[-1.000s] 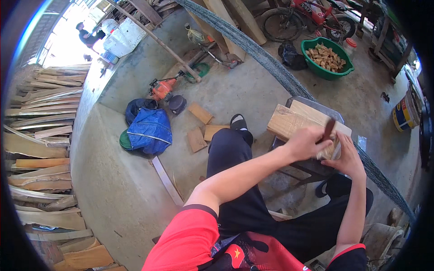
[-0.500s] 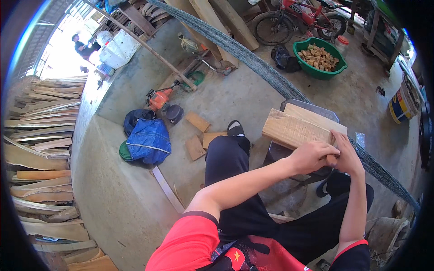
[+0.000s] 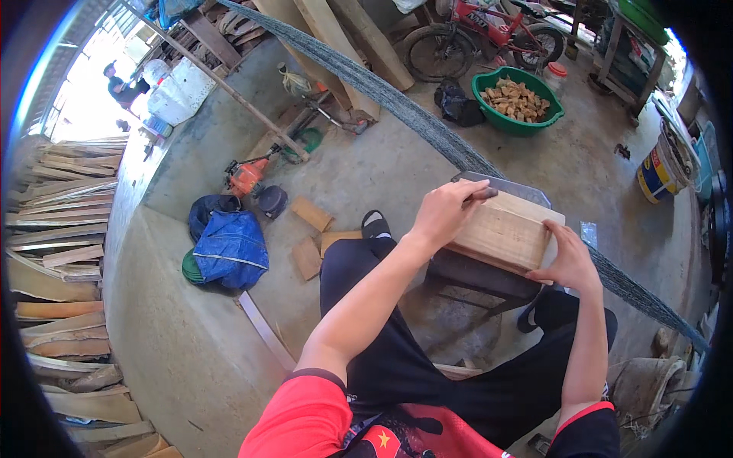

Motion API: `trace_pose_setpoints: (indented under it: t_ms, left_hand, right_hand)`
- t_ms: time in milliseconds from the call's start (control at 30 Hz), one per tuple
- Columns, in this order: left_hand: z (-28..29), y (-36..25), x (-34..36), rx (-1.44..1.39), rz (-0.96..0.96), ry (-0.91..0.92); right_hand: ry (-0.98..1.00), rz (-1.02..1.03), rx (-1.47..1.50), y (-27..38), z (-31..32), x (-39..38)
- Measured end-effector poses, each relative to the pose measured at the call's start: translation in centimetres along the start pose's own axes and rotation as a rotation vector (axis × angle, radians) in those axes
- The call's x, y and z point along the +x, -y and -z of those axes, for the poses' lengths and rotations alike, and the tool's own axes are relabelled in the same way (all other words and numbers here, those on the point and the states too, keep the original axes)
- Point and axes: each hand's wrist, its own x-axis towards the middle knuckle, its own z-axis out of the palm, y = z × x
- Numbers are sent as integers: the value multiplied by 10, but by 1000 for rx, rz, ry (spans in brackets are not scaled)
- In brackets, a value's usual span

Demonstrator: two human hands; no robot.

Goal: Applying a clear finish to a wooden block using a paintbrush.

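A thick, pale wooden block (image 3: 508, 233) lies on a dark stool (image 3: 481, 276) in front of my knees. Its top has a lengthwise line, and I cannot tell whether it is one piece or two side by side. My left hand (image 3: 445, 216) is closed around a small dark brown piece (image 3: 482, 194) at the block's far left corner; its kind is unclear, as the fingers cover most of it. My right hand (image 3: 573, 262) spans the block's right end, thumb at the near corner and fingers at the far one.
A grey hammock (image 3: 366, 80) stretches diagonally just beyond the stool. Several wooden offcuts (image 3: 311, 214) lie left of my foot, near a blue bundle (image 3: 231, 248) and an orange motor tool (image 3: 246, 177). A green basin (image 3: 519, 122) of wood pieces stands beyond; stacked planks (image 3: 69, 259) line the left.
My left hand has moved from the block's right end to its far left corner, carrying the brown piece. My right hand has spread across the right end. The view has shifted slightly.
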Motion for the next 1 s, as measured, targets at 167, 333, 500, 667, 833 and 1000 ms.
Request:
trace_pose_setpoints:
  t_ms: [167, 333, 500, 667, 833, 1000]
  left_hand:
    - [20, 4, -9, 113, -80, -74]
    - [49, 15, -4, -106, 285, -296]
    - [60, 13, -9, -116, 387, -265]
    - [62, -9, -12, 284, 273, -244]
    - [29, -26, -8, 186, -3, -265]
    - [-1, -42, -10, -24, -206, -125]
  right_hand:
    - [-114, 9, 16, -8, -2, -1]
    - [-352, 145, 52, 14, -14, 4]
    - [-300, 101, 113, -3, -33, 14]
    - [-460, 288, 51, 4, -42, 18]
    - [-542, 348, 31, -12, -53, 17]
    - [-489, 368, 150, -18, -62, 28]
